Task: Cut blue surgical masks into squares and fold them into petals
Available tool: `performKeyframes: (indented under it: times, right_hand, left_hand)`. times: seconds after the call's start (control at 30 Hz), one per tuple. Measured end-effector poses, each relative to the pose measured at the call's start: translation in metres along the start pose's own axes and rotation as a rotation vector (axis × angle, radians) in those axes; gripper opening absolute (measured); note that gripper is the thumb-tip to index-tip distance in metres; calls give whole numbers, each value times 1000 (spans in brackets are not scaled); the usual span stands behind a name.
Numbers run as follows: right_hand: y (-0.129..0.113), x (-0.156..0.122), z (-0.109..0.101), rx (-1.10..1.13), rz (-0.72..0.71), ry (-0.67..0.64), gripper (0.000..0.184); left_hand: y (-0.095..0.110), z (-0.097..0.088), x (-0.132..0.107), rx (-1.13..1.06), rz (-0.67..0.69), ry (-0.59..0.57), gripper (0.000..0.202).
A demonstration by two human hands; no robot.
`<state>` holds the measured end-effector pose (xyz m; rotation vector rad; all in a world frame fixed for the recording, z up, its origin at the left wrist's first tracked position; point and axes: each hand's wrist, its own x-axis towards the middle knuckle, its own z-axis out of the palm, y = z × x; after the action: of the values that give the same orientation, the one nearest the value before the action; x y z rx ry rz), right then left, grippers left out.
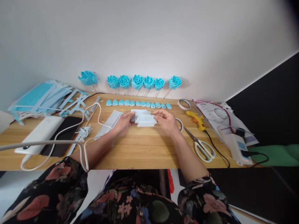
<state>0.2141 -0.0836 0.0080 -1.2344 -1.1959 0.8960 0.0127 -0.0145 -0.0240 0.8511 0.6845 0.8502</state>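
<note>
Pale blue-white pieces of mask fabric overlap between my two hands, just above the wooden table. My left hand pinches their left edge with the thumb on top. At the right edge, my right hand grips the fabric between thumb and fingers. Behind my hands, several small folded blue petals lie in a row. Under my left forearm is a flat pleated face mask. A roll of tape is partly hidden behind my right hand.
Several blue fabric flowers on sticks lean against the wall. Scissors, a yellow glue gun and another tape roll lie right. Left are stacked masks, cut strips, a power bank, a phone and a white cable.
</note>
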Motion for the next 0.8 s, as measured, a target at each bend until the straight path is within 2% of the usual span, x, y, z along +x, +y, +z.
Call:
performKeyframes:
  times: [0.07, 0.17, 0.27, 0.47, 0.67, 0.8]
  right_hand:
    - [2, -1, 3, -8, 33, -38, 30]
    - [8, 1, 7, -47, 19, 27, 27]
    - [14, 3, 8, -127, -47, 88, 22]
    - [13, 4, 5, -292, -239, 119, 13]
    - [18, 5, 7, -195, -127, 80, 15]
    - [17, 5, 7, -219, -71, 104, 20]
  left_hand:
    - [-1, 1, -1, -1, -22, -7, 39]
    - [0, 4, -3, 3, -20, -30, 43]
    - [0, 5, -4, 5, 11, -61, 44]
    - [0, 3, -4, 5, 15, -106, 41]
    - [2, 7, -6, 17, 22, -122, 44]
    - [3, 8, -7, 17, 25, -128, 44]
